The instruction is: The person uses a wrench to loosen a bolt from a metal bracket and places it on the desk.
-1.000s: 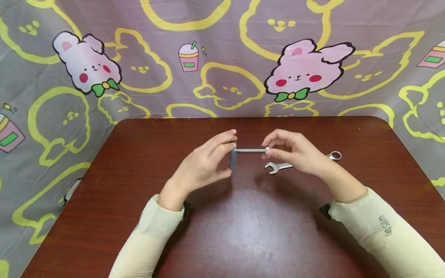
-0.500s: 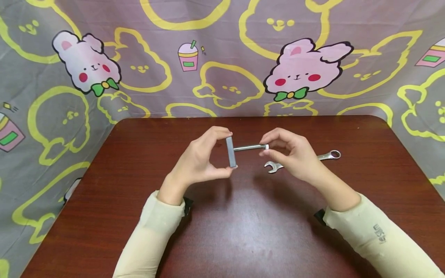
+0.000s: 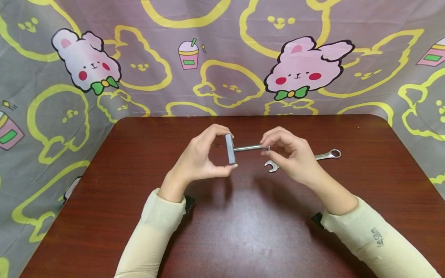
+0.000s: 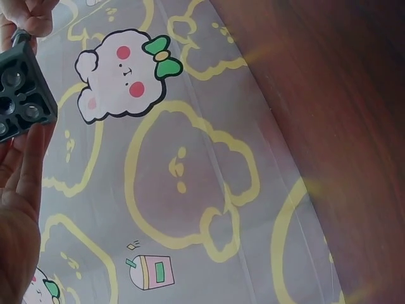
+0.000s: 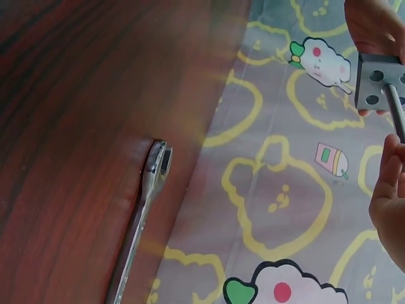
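Observation:
Above the table, my left hand (image 3: 199,159) holds a grey square block (image 3: 230,149), fingertips at its upper edge and thumb at its lower one. Several round holes show in the block (image 4: 28,92) in the left wrist view. From its middle a long silver bolt (image 3: 248,148) extends to the right, nearly level. My right hand (image 3: 294,155) pinches the bolt's far end between thumb and fingers, partly hiding the end. In the right wrist view the bolt (image 5: 395,113) meets the block (image 5: 381,88) at a central hole.
A silver combination wrench (image 3: 326,155) lies on the brown table (image 3: 222,231) behind and below my right hand, which covers part of its handle. A cartoon-patterned cloth (image 3: 229,46) hangs beyond the table's far edge.
The block has tilted, its top leaning left, and risen slightly with my left hand. The bolt now slopes a little up to the right. My right fingers have shifted around the bolt's end.

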Demonstrator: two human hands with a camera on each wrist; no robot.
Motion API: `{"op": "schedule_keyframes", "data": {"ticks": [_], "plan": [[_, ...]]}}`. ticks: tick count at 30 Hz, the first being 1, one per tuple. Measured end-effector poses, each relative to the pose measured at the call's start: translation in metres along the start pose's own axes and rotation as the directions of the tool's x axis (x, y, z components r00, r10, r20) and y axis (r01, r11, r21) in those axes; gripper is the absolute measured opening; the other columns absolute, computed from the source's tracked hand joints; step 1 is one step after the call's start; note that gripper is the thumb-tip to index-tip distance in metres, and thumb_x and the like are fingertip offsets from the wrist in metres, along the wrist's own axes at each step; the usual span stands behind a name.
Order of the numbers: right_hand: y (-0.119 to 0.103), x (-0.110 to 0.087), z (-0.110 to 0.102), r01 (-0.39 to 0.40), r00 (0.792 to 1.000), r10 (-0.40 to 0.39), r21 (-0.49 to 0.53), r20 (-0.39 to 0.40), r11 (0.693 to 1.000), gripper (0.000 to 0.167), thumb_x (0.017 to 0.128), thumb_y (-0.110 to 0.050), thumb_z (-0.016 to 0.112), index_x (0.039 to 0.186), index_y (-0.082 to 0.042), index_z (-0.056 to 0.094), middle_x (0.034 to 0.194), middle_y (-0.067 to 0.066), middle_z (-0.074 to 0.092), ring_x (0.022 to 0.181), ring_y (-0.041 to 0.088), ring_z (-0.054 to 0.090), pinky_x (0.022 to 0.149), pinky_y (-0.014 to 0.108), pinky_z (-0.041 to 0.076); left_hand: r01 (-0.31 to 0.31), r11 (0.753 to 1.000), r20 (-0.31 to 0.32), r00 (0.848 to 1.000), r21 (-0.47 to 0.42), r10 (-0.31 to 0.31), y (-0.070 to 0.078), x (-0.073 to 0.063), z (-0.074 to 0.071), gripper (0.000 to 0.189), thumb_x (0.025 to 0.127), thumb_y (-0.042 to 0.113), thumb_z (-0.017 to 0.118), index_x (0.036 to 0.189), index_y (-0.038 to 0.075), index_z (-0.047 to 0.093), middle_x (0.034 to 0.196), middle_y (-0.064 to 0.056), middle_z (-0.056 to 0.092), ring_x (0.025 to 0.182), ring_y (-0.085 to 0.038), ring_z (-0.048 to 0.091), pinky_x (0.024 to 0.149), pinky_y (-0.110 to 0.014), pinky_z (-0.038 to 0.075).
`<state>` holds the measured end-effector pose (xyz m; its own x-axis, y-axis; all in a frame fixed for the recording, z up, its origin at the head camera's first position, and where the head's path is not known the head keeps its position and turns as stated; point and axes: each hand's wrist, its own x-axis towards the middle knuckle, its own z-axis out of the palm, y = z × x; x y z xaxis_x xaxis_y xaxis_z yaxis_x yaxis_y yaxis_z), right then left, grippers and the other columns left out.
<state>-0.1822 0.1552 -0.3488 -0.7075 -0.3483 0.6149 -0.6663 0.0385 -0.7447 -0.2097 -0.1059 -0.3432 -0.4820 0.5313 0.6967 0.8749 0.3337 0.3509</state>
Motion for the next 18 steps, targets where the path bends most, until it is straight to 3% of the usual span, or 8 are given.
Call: {"op": "schedule_keyframes", "data": {"ticks": [7,12,18], "plan": [[-0.0005,-0.0008,-0.0011,-0.011,1.0,0.011,-0.003,-0.008,1.0,0.02,0.081,0.024,0.058,0.091,0.007,0.063,0.103,0.006,0.059,0.086,0.013,0.065,0.078,0.019,0.057,0.008,1.0,-0.004,1.0,-0.022,-0.008,0.0015,0.0006,0.0003,0.068,0.061,0.021,0.088,0.117,0.003,0.055,0.114,-0.008,0.063,0.102,-0.015,0.062,0.078,-0.031,0.058],[-0.001,-0.0006,-0.0025,-0.019,1.0,0.019,0.029,-0.015,0.999,0.021,0.08,0.024,0.061,0.095,0.009,0.063,0.104,0.007,0.062,0.093,0.013,0.063,0.079,0.018,0.055,-0.019,1.0,-0.007,1.0,-0.012,0.019,0.0041,0.0014,0.0,0.068,0.062,0.019,0.087,0.118,0.002,0.054,0.117,-0.01,0.062,0.102,-0.016,0.062,0.076,-0.032,0.057],[-0.002,-0.0012,-0.0075,-0.078,0.997,0.078,0.037,-0.002,0.996,0.027,0.083,0.018,0.064,0.104,0.002,0.066,0.107,0.007,0.064,0.094,0.011,0.065,0.078,0.018,0.055,-0.077,0.997,-0.011,0.997,0.013,0.077,0.006,0.0017,0.0004,0.068,0.063,0.015,0.087,0.12,-0.001,0.053,0.12,-0.013,0.062,0.113,-0.022,0.062,0.092,-0.031,0.055]]}}
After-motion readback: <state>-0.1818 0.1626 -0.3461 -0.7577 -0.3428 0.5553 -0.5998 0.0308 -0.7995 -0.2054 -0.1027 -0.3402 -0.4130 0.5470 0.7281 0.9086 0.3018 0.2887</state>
